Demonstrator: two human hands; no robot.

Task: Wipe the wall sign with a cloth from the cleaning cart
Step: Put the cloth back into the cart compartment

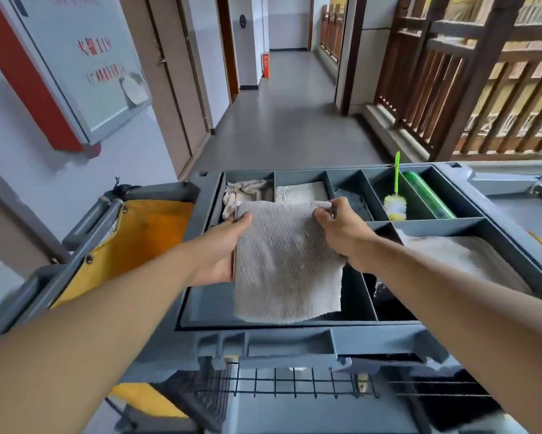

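Note:
A grey textured cloth [286, 264] hangs spread out above the top tray of the grey cleaning cart [294, 343]. My left hand [222, 245] grips its upper left corner and left edge. My right hand [341, 230] pinches its upper right corner. The cloth's lower part drapes over the tray's front compartment. The wall sign [75, 64], a white board with red lettering and a red left border, hangs on the wall at the upper left, well out of reach of both hands.
The tray's compartments hold crumpled rags [244, 189], a folded cloth [301, 192], a small duster with a green handle [395, 202], a green bottle [426, 195] and another grey cloth [460, 258]. A yellow bag [147, 239] hangs on the cart's left. The corridor runs ahead, wooden railing on the right.

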